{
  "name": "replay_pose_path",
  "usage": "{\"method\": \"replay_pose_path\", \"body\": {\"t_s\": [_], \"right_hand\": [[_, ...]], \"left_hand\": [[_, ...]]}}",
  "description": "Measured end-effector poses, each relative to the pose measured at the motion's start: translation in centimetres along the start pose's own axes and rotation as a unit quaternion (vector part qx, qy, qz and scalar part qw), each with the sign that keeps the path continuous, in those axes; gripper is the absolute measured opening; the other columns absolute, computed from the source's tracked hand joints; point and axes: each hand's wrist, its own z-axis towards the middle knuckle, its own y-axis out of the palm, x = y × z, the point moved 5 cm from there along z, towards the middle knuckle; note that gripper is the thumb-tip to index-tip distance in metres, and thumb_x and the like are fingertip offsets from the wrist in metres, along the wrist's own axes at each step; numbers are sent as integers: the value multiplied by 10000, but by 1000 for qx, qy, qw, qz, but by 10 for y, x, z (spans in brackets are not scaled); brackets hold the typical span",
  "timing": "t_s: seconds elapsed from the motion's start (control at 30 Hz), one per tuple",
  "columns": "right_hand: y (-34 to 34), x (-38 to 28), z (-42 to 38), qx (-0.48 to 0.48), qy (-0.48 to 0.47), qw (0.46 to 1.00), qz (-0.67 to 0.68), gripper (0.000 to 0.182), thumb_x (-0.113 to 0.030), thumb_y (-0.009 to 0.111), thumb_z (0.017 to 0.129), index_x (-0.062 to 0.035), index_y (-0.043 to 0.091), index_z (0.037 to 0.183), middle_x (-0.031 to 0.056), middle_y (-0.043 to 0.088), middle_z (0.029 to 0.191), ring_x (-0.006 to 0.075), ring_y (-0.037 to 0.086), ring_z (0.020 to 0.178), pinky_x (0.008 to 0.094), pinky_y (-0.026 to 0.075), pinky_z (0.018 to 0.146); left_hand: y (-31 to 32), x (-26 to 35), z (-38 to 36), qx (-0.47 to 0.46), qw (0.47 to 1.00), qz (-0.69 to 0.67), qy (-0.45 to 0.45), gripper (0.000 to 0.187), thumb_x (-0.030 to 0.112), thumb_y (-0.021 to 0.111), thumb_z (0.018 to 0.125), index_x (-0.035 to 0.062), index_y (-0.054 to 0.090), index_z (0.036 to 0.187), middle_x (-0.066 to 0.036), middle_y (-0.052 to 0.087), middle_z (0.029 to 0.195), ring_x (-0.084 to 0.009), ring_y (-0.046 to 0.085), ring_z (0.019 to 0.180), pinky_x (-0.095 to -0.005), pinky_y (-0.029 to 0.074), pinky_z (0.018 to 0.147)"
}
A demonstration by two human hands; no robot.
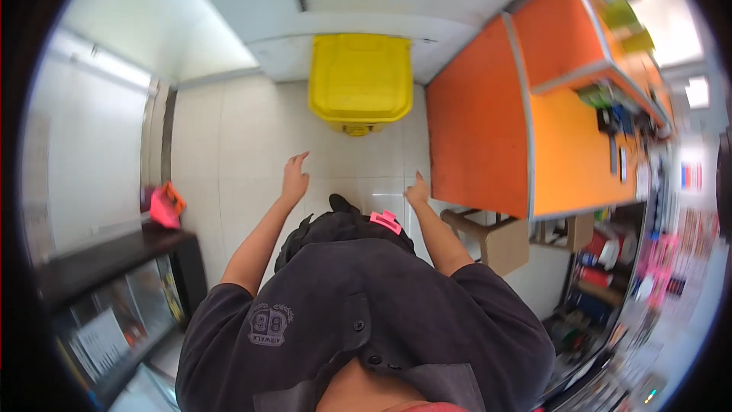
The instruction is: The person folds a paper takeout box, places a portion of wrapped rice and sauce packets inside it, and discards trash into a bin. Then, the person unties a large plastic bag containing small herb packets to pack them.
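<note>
My left hand (296, 177) is held out over the tiled floor, its fingers loosely stretched and nothing in them. On the other side my right hand (417, 191) hangs near the orange desk panel (476, 118), with one finger extended and no object visible in it. Ahead of both hands, against a pale wall, stands a yellow bin (360, 80) with its lid down. Neither hand touches it. A pink claw clip (386, 221) sits at the waist of my dark clothing.
To the right, an orange counter (572, 156) carries blurred small items, with a brown stool (499, 244) beside its near edge. At left stands a dark glass-fronted cabinet (122, 259) with a pink item (164, 207) on top. Cluttered shelves (602, 290) line the lower right.
</note>
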Motion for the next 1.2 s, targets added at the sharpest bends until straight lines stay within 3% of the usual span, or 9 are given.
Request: {"method": "replay_pose_path", "body": {"t_s": [0.2, 0.27, 0.5, 0.6, 0.7, 0.8, 0.9, 1.0, 1.2], "right_hand": [[6, -85, -82, -280, 178, 619, 712, 949, -735, 438, 720, -151, 143, 1407, 224, 247, 1381, 375, 341, 1220, 505, 304, 977], [-52, -136, -110, -77, 103, 596, 793, 836, -690, 365, 795, -128, 218, 1396, 118, 197, 1447, 272, 163, 1336, 446, 117, 1071], [-158, 12, -243, 331, -91, 918, 199, 605, -506, 349, 888, -158, 277, 1378, 183, 299, 1383, 340, 211, 1312, 494, 139, 1056], [-173, 111, -326, 435, -61, 874, 208, 594, -499, 361, 886, -174, 281, 1377, 193, 336, 1358, 369, 287, 1268, 540, 161, 1030], [-145, 189, -382, 511, 136, 807, 265, 574, -518, 344, 885, -165, 346, 1338, 187, 391, 1322, 347, 370, 1215, 528, 177, 1029], [-84, 234, -426, 232, 147, 214, 937, 615, -577, 340, 862, -135, 408, 1285, 161, 428, 1301, 292, 411, 1187, 464, 230, 1024], [-76, 288, -457, 329, -58, 177, 926, 656, -614, 347, 838, -110, 450, 1245, 139, 469, 1261, 243, 421, 1184, 416, 277, 997], [-82, 308, -522, 322, 92, 46, 941, 645, -576, 353, 847, -81, 450, 1250, 129, 512, 1202, 233, 434, 1171, 402, 314, 966], [-151, 393, -533, 404, 6, 319, 857, 420, -284, 438, 915, -72, 422, 1277, 121, 565, 1131, 238, 483, 1146, 362, 387, 936]], "left_hand": [[65, 238, 11, -210, 920, -209, 258, 496, 233, 479, 860, 50, 369, 1308, -164, 397, 1317, -311, 352, 1231, -393, 235, 1038], [110, 259, -23, -440, 832, -302, 152, 505, 275, 459, 866, 47, 366, 1307, -165, 396, 1319, -312, 346, 1236, -398, 227, 1042], [216, 330, -149, -686, 409, -421, -430, 566, 420, 388, 887, 39, 353, 1305, -168, 392, 1325, -317, 323, 1257, -413, 198, 1054], [252, 391, -207, -649, 498, -455, -352, 605, 482, 358, 896, 35, 348, 1304, -170, 391, 1327, -319, 314, 1265, -420, 186, 1060], [243, 457, -300, -596, 679, -393, 170, 665, 559, 367, 871, 56, 347, 1305, -172, 356, 1347, -279, 331, 1259, -418, 231, 1046], [236, 472, -410, -599, 456, -316, 578, 674, 575, 397, 828, 65, 398, 1270, -182, 436, 1275, -298, 399, 1200, -433, 271, 1016], [249, 438, -484, -694, 293, -173, 634, 838, 736, 346, 747, 71, 415, 1252, -188, 469, 1238, -386, 416, 1163, -499, 294, 969], [353, 423, -520, -724, 387, -42, 569, 483, 467, 436, 873, 36, 516, 1074, -115, 611, 887, -210, 585, 843, -354, 419, 789], [456, 417, -489, -828, 546, -62, 112, 310, 183, 365, 940, 36, 363, 1212, -168, 577, 947, -206, 597, 866, -298, 478, 758]]}}
